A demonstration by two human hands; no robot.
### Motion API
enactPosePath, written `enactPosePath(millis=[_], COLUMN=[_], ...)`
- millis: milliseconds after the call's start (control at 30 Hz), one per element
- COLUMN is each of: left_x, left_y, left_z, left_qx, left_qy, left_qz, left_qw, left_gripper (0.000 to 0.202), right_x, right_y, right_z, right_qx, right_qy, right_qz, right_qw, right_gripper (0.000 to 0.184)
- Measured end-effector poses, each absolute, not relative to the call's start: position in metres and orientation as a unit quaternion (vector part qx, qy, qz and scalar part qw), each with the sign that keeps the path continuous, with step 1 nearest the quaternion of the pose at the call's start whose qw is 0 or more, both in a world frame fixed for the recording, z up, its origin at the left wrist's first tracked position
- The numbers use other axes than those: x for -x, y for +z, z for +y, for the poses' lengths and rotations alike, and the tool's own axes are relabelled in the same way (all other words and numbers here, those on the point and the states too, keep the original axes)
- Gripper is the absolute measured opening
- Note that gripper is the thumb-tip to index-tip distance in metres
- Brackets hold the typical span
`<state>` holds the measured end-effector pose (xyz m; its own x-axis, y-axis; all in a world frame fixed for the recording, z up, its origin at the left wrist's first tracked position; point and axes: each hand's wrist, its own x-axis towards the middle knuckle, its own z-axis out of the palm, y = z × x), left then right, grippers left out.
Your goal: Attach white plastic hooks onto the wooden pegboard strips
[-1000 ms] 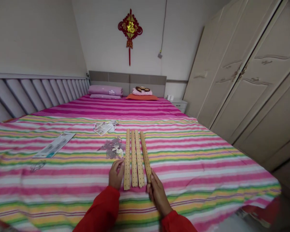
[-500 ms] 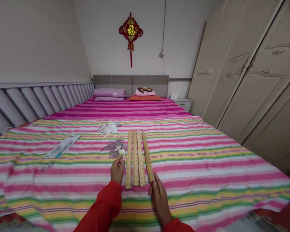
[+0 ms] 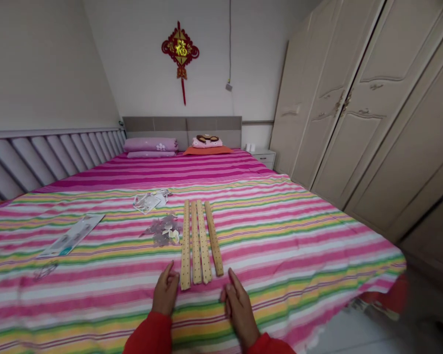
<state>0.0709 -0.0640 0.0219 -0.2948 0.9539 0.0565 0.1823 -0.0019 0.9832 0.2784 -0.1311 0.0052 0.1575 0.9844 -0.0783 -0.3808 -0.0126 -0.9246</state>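
Note:
Several narrow wooden strips with rows of small holes [image 3: 185, 250] lie lengthwise, side by side on the striped bed sheet. The rightmost wooden strip [image 3: 214, 241] is slightly angled and stands a little apart from the others. My left hand [image 3: 165, 291] hovers beside the near end of the leftmost strip, index finger extended, holding nothing. Just right of the rightmost strip's near end is my right hand [image 3: 239, 305], also free of anything, its index finger pointing forward. Left of the strips lies a pile of greyish translucent pieces [image 3: 160, 230] with small cream-white bits [image 3: 173, 234] on it.
Behind that pile lies a heap of white packaging [image 3: 151, 200]. A flat clear-and-white package [image 3: 74, 236] and a thin wire-like item [image 3: 45, 270] lie to the left. Folded bedding [image 3: 151, 144] sits by the headboard [image 3: 214, 126]; a wardrobe [image 3: 362, 132] stands on the right.
My left hand has drawn back from the pale bits toward me. My right hand has let go of the rightmost strip and moved slightly away. The camera view has turned right.

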Motion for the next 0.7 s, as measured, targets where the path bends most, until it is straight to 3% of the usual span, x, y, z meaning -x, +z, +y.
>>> enactPosePath(millis=[267, 400, 533, 700], left_x=[-0.053, -0.048, -0.053, -0.063], left_y=[0.001, 0.000, 0.019, 0.037], left_z=[-0.108, -0.118, -0.121, -0.128], left_qx=[-0.518, -0.560, -0.589, -0.635], left_qy=[0.421, 0.346, 0.303, 0.230], left_qz=[0.567, 0.533, 0.543, 0.554], left_qw=[0.483, 0.532, 0.517, 0.487], left_gripper=[0.095, 0.095, 0.081, 0.049], right_x=[-0.300, -0.307, -0.306, -0.298], right_y=[-0.021, -0.030, -0.024, -0.002], right_z=[-0.172, -0.184, -0.187, -0.184], right_qx=[0.422, 0.417, 0.427, 0.437], right_qy=[0.587, 0.593, 0.589, 0.576], right_qz=[-0.358, -0.380, -0.404, -0.451], right_qw=[0.591, 0.574, 0.554, 0.524], right_gripper=[0.072, 0.065, 0.062, 0.058])
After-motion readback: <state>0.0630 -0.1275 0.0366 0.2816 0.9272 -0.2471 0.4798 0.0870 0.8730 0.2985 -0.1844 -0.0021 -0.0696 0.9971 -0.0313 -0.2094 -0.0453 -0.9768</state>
